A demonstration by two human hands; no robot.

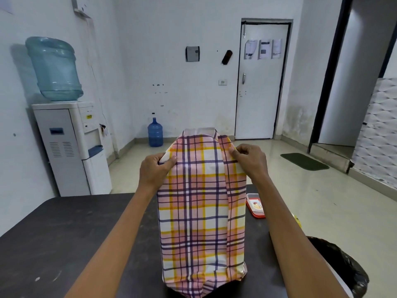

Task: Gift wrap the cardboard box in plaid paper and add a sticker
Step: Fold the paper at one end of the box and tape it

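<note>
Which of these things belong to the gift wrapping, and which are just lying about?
Part of the job: plaid paper round the hidden box, pinched near its top by the left hand and right hand; table beneath; red-rimmed flat pack, perhaps stickers.

Lying about: water dispenser, blue bottle on the floor, green mat, black-bagged bin, door.

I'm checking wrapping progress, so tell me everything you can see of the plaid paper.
The plaid paper, pink, yellow, purple and white checks, stands as a tall upright sleeve on the dark table. An overlap seam runs right of centre. Its bottom end looks folded shut; the top is open, showing white underside. The left hand and right hand pinch its upper edges.
</note>
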